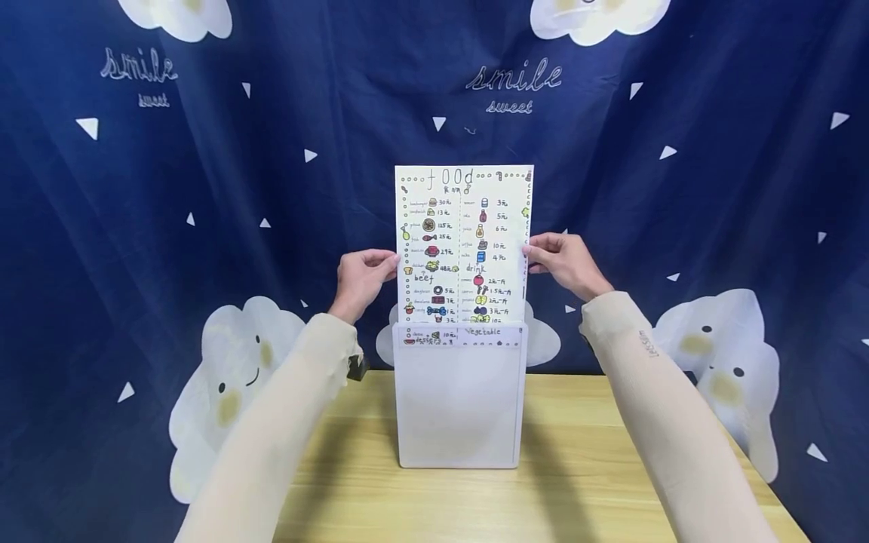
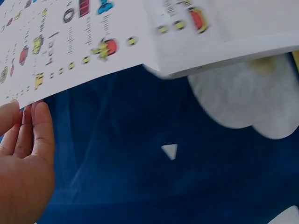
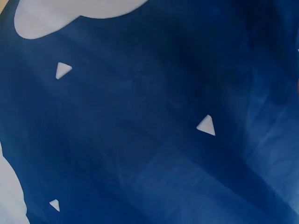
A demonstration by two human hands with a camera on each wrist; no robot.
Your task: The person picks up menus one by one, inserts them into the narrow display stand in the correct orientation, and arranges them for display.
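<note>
A hand-drawn food menu sheet (image 1: pixel 463 245) stands upright with its lower end tucked inside a frosted, translucent white document holder (image 1: pixel 460 400), which sits upright on the wooden counter (image 1: pixel 577 483) near its back edge. Most of the sheet rises above the holder's rim; its bottom rows of drawings show faintly through the holder's front wall. The left hand (image 1: pixel 361 279) pinches the sheet's left edge about halfway up, fingers curled round the paper's margin. The right hand (image 1: pixel 560 260) grips the right edge at much the same height, thumb and fingers closed on the paper. Both forearms wear pale beige sleeves (image 1: pixel 661 407) and reach in from either side of the holder. Behind everything hangs a dark blue curtain (image 1: pixel 204 188) printed with white clouds, small triangles and the words "smile sweet". In the left wrist view the sheet's underside edge (image 2: pixel 70 51) passes just above the fingertips (image 2: pixel 39 116) of the left hand, with the holder's rim blurred beside it. The right wrist view shows only the blue curtain and its white triangles.
</note>
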